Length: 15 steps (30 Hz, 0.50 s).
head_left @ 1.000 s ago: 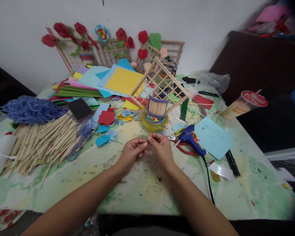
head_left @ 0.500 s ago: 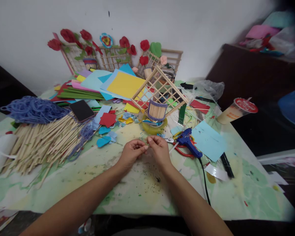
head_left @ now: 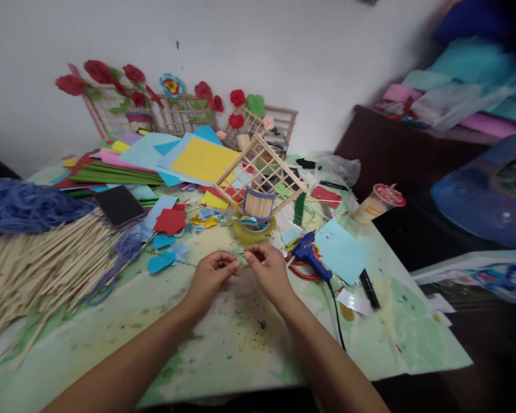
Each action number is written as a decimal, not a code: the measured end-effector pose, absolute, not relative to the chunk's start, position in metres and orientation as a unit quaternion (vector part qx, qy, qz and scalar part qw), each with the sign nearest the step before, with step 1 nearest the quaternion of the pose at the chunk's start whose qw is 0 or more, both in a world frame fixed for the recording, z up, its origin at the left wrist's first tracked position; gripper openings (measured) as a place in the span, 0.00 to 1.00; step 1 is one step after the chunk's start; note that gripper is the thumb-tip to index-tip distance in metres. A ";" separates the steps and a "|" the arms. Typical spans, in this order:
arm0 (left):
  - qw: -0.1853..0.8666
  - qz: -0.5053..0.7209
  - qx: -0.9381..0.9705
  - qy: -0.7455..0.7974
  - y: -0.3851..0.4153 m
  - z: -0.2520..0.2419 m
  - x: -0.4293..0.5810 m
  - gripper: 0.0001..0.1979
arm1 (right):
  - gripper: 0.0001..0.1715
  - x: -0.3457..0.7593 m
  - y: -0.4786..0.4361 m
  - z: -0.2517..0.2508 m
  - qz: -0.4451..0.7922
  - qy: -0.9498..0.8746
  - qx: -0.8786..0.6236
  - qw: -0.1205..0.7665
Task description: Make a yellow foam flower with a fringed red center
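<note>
My left hand [head_left: 210, 281] and my right hand [head_left: 270, 272] are held above the front middle of the table, fingertips a little apart. Thumb and fingers are pinched on both; whatever they grip is too thin and small to make out. Just beyond them, a wooden stick lattice [head_left: 229, 178] leans on one corner, with a small stick pot [head_left: 258, 205] edged in purple yarn on it. Below the pot is a yellow roll of tape [head_left: 253, 234]. Right of my right hand lie a blue glue gun [head_left: 312, 257] and red-handled scissors [head_left: 303, 275].
At left are a pile of thin wooden sticks [head_left: 47, 269], purple yarn [head_left: 30, 203] and a phone [head_left: 119, 205]. Coloured paper sheets [head_left: 204, 158] lie behind. A sealed drink cup [head_left: 376, 203] stands near the right edge. The glue gun's black cord [head_left: 337, 315] runs toward the front.
My view has turned to the right, so the table things appear further left. My fingertips, which were together, are now slightly apart, with both hands still pinched.
</note>
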State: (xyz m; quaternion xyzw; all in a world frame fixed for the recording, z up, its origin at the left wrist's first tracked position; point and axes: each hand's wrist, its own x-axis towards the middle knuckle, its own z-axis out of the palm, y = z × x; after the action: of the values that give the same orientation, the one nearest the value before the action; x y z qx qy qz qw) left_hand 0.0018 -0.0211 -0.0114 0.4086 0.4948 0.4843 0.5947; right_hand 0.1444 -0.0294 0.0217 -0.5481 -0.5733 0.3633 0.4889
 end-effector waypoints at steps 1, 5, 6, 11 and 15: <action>0.586 0.491 0.405 0.502 -0.018 -0.011 -0.001 0.14 | 0.07 0.155 -0.029 0.030 0.306 -0.619 -0.558 0.459; 0.554 0.534 0.361 0.527 -0.004 -0.009 -0.012 0.16 | 0.11 0.226 0.000 0.066 0.060 -0.707 -0.636 0.303; 0.546 0.540 0.352 0.535 0.000 -0.008 -0.014 0.17 | 0.13 0.247 0.013 0.071 0.013 -0.698 -0.675 0.239; 0.547 0.539 0.340 0.543 0.012 -0.011 -0.024 0.16 | 0.12 0.326 0.084 0.066 -0.012 -0.710 -0.702 0.056; 0.561 0.514 0.338 0.554 0.014 -0.014 -0.027 0.16 | 0.12 0.341 0.108 0.043 0.010 -0.754 -0.656 -0.032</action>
State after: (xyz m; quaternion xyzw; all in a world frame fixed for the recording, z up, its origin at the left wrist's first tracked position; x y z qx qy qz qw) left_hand -0.0274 0.0143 -0.0142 0.3379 0.5540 0.5136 0.5613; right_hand 0.3413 0.1082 0.0427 -0.6564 -0.7537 0.0098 -0.0320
